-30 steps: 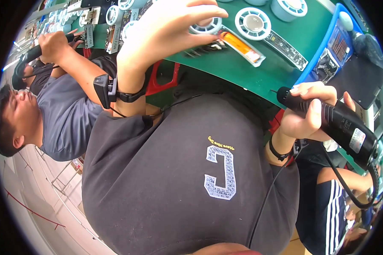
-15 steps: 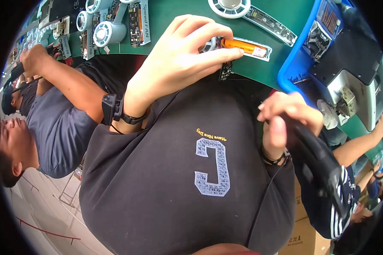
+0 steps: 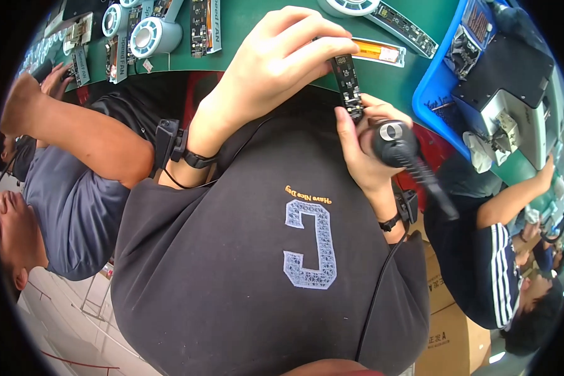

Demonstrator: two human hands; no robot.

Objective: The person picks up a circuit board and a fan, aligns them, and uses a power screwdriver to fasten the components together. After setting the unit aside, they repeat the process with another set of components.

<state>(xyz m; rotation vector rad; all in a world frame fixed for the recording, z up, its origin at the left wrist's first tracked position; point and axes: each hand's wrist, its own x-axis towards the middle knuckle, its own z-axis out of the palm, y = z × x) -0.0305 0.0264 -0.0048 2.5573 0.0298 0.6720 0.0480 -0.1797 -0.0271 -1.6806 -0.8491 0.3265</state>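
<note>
My left hand [image 3: 288,59] is closed over the near end of a small handheld fan housing, its fan head mostly hidden behind the fingers. An orange battery [image 3: 379,51] lies in the open white handle shell [image 3: 402,57]. From under my left fingertips a narrow black circuit board [image 3: 348,84] hangs over the table's edge. My right hand [image 3: 373,147] grips a black electric screwdriver [image 3: 398,145], pointing away from the shirt, its cord trailing down right. The right thumb and fingertips also meet the lower end of the board.
Several pale-blue fans with exposed boards [image 3: 153,37] lie on the green table [image 3: 244,47] at left. Another open fan [image 3: 404,28] lies beyond my hands. A blue bin [image 3: 423,94] with screws and parts stands right, beside a black-and-white device [image 3: 507,75]. Co-workers sit on both sides.
My right hand has come up and left with the screwdriver, reaching the circuit board. The board has swung into fuller view. My left hand and the housing have shifted slightly away.
</note>
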